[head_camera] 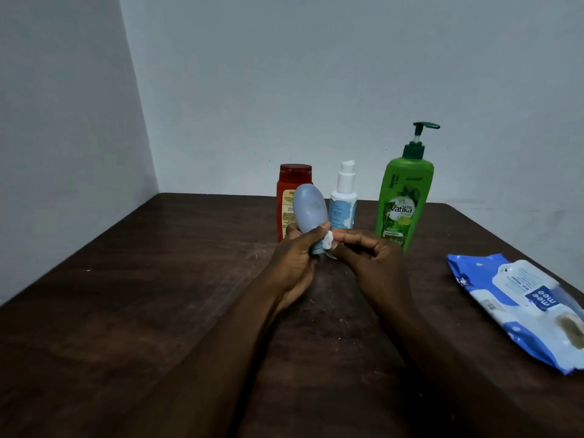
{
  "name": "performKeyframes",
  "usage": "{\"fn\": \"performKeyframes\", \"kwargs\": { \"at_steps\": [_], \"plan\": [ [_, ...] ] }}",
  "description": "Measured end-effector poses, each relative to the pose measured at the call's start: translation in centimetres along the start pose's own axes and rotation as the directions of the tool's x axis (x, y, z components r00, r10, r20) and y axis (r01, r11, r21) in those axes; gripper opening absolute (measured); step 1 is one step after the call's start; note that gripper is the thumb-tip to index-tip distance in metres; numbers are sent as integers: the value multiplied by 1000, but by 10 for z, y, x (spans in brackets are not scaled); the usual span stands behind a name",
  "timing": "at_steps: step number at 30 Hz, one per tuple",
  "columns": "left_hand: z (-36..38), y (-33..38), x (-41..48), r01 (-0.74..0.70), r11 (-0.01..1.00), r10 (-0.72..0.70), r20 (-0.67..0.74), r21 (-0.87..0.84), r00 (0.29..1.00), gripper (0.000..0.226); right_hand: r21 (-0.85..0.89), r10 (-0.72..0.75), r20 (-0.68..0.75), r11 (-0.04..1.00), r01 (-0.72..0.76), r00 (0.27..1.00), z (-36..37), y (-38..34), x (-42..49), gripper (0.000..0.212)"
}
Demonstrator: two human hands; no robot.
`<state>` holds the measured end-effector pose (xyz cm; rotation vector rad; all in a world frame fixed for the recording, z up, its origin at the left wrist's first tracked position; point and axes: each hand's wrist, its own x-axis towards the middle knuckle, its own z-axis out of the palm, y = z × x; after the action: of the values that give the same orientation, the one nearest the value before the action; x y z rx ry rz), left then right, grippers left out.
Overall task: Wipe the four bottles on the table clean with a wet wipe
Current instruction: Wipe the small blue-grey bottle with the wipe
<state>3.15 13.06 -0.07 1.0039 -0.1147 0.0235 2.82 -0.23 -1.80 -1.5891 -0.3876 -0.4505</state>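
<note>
Dark wooden desk (126,311). Both forearms over it. Left hand (294,267): fingers wrapped round the lower end of the grey-blue bottle (308,213), held tilted above the desk. Right hand (373,260): fingers pinch a wadded wet wipe (328,241) against it. Behind stand a red bottle (292,181), a white pump bottle (344,203) and a green Vatika shampoo bottle (404,203). Wipes pack (521,305) lies at the right.

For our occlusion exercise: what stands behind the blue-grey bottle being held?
The red bottle stands behind the blue-grey bottle: its cap and left side show, its right side and most of the label are covered.
</note>
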Motion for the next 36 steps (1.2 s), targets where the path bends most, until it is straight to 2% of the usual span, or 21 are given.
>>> {"fn": "performKeyframes", "kwargs": {
  "at_steps": [7, 19, 22, 26, 32, 36],
  "plan": [
    [-12, 4, -1, -11, 988, 18, -42, 151, 999, 32, 5, 23, -51, 1000, -23, 998, -3, -1, 3, 17],
    [-9, 9, -6, 24, 995, -23, -16, 97, 1000, 27, 84, 85, -68, 993, -79, 994, -7, -3, 3, 19],
    [-8, 10, -6, 68, 996, -68, -9, 60, 998, 35, 178, 163, -44, 972, -153, 986, -7, -1, 6, 21],
    [-7, 9, -7, 113, 993, -114, 6, 37, 993, 22, 364, 305, -6, 888, -282, 952, -7, -1, 9, 17],
    [-7, 9, -5, 170, 985, -170, 27, 25, 985, 29, 480, 386, -29, 815, -326, 922, -9, -3, 14, 19],
    [-5, 13, -7, 172, 980, -172, 10, -103, 985, 37, 621, 407, -97, 738, -265, 908, -15, -10, 16, 20]
  ]
}}
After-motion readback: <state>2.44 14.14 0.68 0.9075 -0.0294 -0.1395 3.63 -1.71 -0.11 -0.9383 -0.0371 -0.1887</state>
